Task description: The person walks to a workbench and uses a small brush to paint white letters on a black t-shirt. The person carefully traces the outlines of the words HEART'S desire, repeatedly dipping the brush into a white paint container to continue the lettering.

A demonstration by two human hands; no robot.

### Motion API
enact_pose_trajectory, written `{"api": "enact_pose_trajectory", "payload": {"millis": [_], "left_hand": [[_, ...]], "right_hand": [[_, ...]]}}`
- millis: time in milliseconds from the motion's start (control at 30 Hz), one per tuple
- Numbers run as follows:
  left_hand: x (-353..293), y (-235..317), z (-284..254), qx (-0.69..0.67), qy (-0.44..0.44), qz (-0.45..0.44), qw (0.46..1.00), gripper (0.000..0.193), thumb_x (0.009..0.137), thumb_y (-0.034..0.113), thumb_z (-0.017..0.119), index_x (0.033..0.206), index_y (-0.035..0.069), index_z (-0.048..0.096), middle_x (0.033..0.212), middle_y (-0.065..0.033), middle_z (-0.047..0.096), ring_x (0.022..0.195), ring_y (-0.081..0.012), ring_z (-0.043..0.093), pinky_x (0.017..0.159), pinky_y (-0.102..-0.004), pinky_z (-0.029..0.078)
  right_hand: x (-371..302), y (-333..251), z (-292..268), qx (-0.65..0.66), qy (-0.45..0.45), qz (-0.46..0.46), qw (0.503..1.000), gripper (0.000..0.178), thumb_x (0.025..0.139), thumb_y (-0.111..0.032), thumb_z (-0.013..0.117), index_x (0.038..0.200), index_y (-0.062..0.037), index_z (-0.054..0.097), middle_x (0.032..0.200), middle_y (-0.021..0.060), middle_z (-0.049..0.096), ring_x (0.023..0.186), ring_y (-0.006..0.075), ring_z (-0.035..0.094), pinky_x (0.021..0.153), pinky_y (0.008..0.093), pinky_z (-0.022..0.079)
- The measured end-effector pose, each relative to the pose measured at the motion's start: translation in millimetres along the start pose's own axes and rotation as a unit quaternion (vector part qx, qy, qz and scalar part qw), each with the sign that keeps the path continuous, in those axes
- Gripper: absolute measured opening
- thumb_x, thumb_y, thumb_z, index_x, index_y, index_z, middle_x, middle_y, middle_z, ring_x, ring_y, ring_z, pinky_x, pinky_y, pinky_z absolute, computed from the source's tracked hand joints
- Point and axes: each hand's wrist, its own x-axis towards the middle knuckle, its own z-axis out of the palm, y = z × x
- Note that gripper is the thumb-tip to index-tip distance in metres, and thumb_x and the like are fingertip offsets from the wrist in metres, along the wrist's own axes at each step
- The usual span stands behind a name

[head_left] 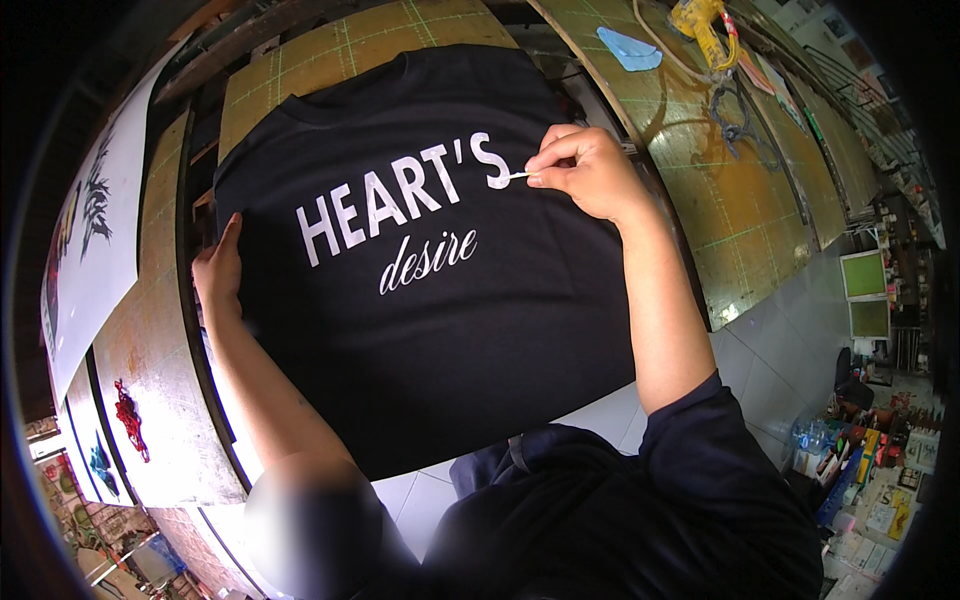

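Note:
A black T-shirt point(450, 340) lies spread out flat, its neck at the far end, with two rows of white lettering point(385, 200) across the chest. Between thumb and fingertips my right hand point(585, 172) pinches a thin white stick that looks like a cotton swab point(517, 176). Its tip meets the lower part of the last letter in the upper row. My left hand point(218, 268) is closed round the left edge of the T-shirt, thumb on top; its other fingers are mostly hidden.
Yellowish boards with green grid lines point(740, 250) stand on both sides. A blue cloth point(630, 48) and a yellow tool point(697, 30) with a cable rest at the far right. On the left are a printed white sheet point(115, 220) and a tangled red cord point(130, 420).

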Motion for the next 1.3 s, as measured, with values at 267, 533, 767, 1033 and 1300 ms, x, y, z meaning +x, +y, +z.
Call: {"api": "enact_pose_trajectory", "payload": {"millis": [267, 533, 767, 1033, 1300], "left_hand": [[-5, 5, -1, 0.001, -0.014, -0.009, 1.000, 0.073, 0.066, 0.050, 0.071, 0.114, -0.003, 0.055, 0.122, -0.0175, 0.052, 0.117, -0.0273, 0.047, 0.099, -0.0336, 0.032], [-2, 2, -1, 0.013, -0.001, -0.013, 1.000, 0.070, 0.065, 0.051, 0.071, 0.106, -0.004, 0.060, 0.116, -0.0186, 0.056, 0.113, -0.0278, 0.050, 0.098, -0.0337, 0.033], [-7, 2, 4, -0.006, 0.036, 0.040, 0.999, 0.060, 0.065, 0.052, 0.070, 0.078, -0.006, 0.064, 0.091, -0.0183, 0.063, 0.092, -0.0266, 0.058, 0.089, -0.0339, 0.040], [-13, 8, 2, -0.002, 0.035, 0.021, 0.999, 0.058, 0.065, 0.050, 0.071, 0.069, -0.007, 0.061, 0.079, -0.0171, 0.062, 0.080, -0.0262, 0.059, 0.078, -0.0330, 0.044], [1, -9, 4, -0.003, -0.001, 0.002, 1.000, 0.073, 0.065, 0.056, 0.067, 0.096, -0.009, 0.061, 0.099, -0.0246, 0.061, 0.099, -0.0333, 0.058, 0.086, -0.0358, 0.043]], "right_hand": [[1, 1, 1, -0.035, -0.013, -0.010, 0.999, 0.010, 0.066, 0.005, 0.068, 0.074, 0.0005, 0.067, 0.069, 0.0051, 0.059, 0.065, 0.0146, 0.060, 0.061, 0.0256, 0.047], [1, 2, 3, -0.011, -0.020, -0.006, 1.000, 0.007, 0.067, 0.005, 0.068, 0.073, 0.0023, 0.066, 0.069, 0.0050, 0.059, 0.065, 0.0138, 0.059, 0.061, 0.0248, 0.047], [4, 13, 3, 0.106, 0.060, -0.022, 0.992, 0.013, 0.067, 0.001, 0.071, 0.079, 0.0012, 0.067, 0.073, 0.0042, 0.061, 0.068, 0.0107, 0.057, 0.061, 0.0224, 0.045], [5, -1, 23, 0.249, 0.094, -0.006, 0.964, 0.043, 0.070, 0.007, 0.069, 0.110, 0.0016, 0.056, 0.070, -0.0008, 0.056, 0.060, 0.0031, 0.049, 0.054, 0.0162, 0.041], [9, -3, 27, 0.258, 0.105, 0.013, 0.960, 0.061, 0.068, 0.006, 0.071, 0.123, 0.0019, 0.044, 0.068, 0.0006, 0.054, 0.057, 0.0038, 0.048, 0.051, 0.0176, 0.038]]}}
